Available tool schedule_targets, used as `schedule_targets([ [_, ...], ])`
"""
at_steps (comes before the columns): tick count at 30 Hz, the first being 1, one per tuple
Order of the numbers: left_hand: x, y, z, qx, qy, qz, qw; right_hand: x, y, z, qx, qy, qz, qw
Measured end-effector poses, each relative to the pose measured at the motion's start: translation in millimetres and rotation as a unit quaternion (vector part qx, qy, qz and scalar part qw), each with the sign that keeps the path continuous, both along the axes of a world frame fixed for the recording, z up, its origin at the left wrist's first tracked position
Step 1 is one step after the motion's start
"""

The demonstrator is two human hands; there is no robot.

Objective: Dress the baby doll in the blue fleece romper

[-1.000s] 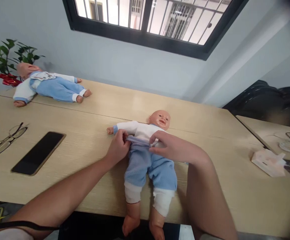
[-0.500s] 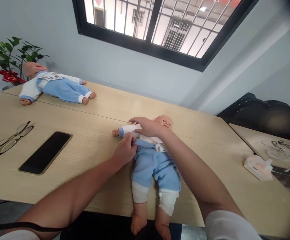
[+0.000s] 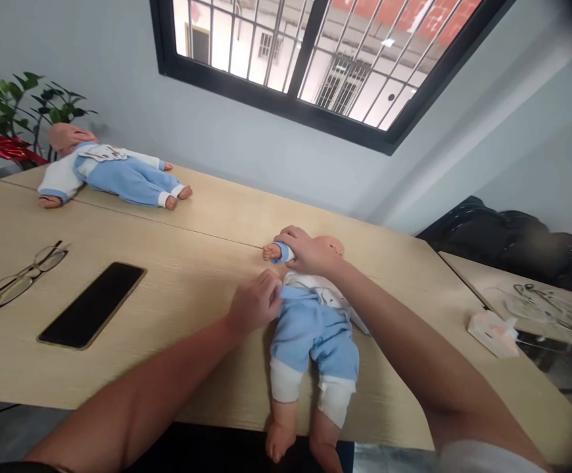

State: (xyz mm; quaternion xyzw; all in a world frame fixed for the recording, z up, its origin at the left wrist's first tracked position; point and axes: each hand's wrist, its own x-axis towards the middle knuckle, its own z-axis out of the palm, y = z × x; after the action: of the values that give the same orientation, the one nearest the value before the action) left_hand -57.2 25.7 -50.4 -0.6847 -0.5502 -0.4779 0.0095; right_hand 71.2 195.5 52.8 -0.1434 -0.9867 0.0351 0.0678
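Note:
A baby doll (image 3: 293, 328) in light blue overalls and a white top lies on its back, its feet past the table's front edge. My left hand (image 3: 256, 302) is closed on the blue cloth of the overalls (image 3: 298, 299) at the doll's waist. Higher up, my right hand (image 3: 308, 251) wraps round the doll's sleeved arm (image 3: 282, 252), whose small fist pokes out to the left. My right hand and forearm cover part of the doll's chest and chin.
A second doll (image 3: 123, 177) in similar clothes lies at the back left, beside a potted plant (image 3: 12, 108). Eyeglasses (image 3: 27, 272) and a phone (image 3: 91, 305) rest on the table at left. To the right are a pale pink-white object (image 3: 493, 332) and tangled clear tubing (image 3: 552, 309).
My right hand has closed round the doll's arm, which now lies bent nearer its head. The left hand has shifted slightly right, still on the blue cloth. The view has moved a little.

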Motion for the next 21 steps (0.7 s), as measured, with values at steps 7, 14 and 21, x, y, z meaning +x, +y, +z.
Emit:
schedule_targets([
  [7,3,0,-3.8,0.068,-0.082,-0.002,0.994,41,-23,6.1,0.078,-0.046,0.090,0.992],
  [14,-1,14,-12.6,-0.028,-0.167,0.057,0.984,33,-63,10.3,-0.013,-0.086,0.087,0.992],
  [21,-7,18,-12.0,-0.084,-0.117,0.045,0.989,12,-54,16.5,-0.369,-0.040,-0.147,0.917],
])
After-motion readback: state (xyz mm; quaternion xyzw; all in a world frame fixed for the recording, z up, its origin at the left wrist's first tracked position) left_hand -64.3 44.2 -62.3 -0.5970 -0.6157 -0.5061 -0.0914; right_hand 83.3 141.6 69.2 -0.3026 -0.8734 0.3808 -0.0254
